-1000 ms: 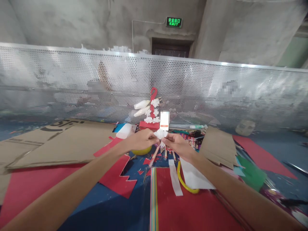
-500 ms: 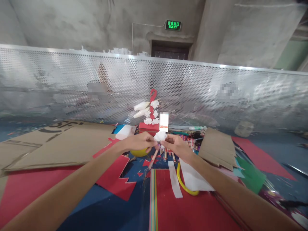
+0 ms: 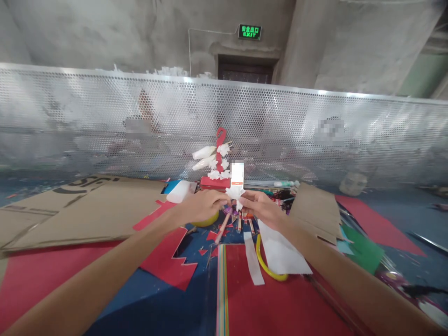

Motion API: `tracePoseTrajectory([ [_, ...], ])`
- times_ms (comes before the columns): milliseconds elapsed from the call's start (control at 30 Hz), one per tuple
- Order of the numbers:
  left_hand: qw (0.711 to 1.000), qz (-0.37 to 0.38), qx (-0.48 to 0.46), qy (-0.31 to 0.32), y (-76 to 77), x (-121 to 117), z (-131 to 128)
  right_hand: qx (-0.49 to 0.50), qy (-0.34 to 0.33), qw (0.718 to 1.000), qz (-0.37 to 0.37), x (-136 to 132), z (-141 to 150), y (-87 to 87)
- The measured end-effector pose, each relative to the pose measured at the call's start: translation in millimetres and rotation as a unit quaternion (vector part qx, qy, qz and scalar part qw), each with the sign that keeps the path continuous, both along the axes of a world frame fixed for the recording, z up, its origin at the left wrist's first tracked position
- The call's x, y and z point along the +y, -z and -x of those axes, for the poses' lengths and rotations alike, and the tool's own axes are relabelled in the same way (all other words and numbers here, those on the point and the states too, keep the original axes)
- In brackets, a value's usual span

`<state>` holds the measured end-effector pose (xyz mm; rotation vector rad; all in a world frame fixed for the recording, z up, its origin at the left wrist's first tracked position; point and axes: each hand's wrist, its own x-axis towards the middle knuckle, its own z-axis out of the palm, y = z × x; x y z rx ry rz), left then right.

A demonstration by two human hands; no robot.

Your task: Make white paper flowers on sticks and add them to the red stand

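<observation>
A small white paper flower [image 3: 234, 192] with pointed edges is held up between my hands, its narrow lower end hanging down. My left hand [image 3: 206, 205] is closed, fingertips pinching the flower's left side. From the right, my right hand [image 3: 261, 205] pinches its lower right part between thumb and fingers. Right behind it stands a lit phone [image 3: 237, 174]. Left of the phone rises a red curled stand [image 3: 220, 156] bearing several white paper flowers and two long white buds, on a red base [image 3: 214, 183].
Cardboard [image 3: 105, 210] covers the left side, with cut red paper [image 3: 171, 261] nearer me. A red pad of sheets [image 3: 280, 308] lies in front, under a white strip [image 3: 254, 259] and yellow tube [image 3: 269, 273]. Brown card pieces [image 3: 315, 210] lie right; a perforated metal screen [image 3: 294, 135] stands behind.
The white paper, bunched before, now shows spread pointed edges and a lower end between my hands. My left fingers have shifted slightly up and right. The camera view has shifted slightly.
</observation>
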<state>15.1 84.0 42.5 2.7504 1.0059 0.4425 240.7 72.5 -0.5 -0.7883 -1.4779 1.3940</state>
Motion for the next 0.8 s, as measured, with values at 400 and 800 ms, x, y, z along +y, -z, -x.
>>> tracePoseTrajectory([
  [400, 0.997, -0.07, 0.02, -0.002, 0.7, -3.4, 0.1, -0.004, -0.048, 0.99, 0.129, 2.1, -4.1, 2.4],
  [800, 0.995, -0.091, 0.017, -0.048, 7.2, -8.5, -7.6, -0.234, 0.182, 0.927, -0.23, 0.8, 3.5, 7.4],
])
